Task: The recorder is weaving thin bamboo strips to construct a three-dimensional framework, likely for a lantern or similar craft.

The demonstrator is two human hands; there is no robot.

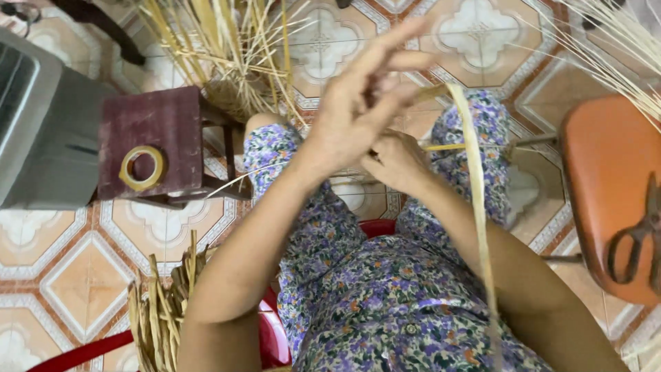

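**Hands meet over a straw strip**

Left hand [358, 110] is up front with fingers [385, 41] stretched and spread, crossing over the right hand [396, 162], whose fingers are curled shut on a pale straw strip [476, 200] trailing down across the lap. A tape roll [142, 167] sits on the maroon stool [155, 138]; scissors [637, 238] lie on the orange chair [606, 179].

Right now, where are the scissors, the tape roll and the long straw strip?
scissors [637, 241], head view, on the dark handles.
tape roll [142, 167], head view, on its yellow ring.
long straw strip [477, 200], head view, on its middle stretch.
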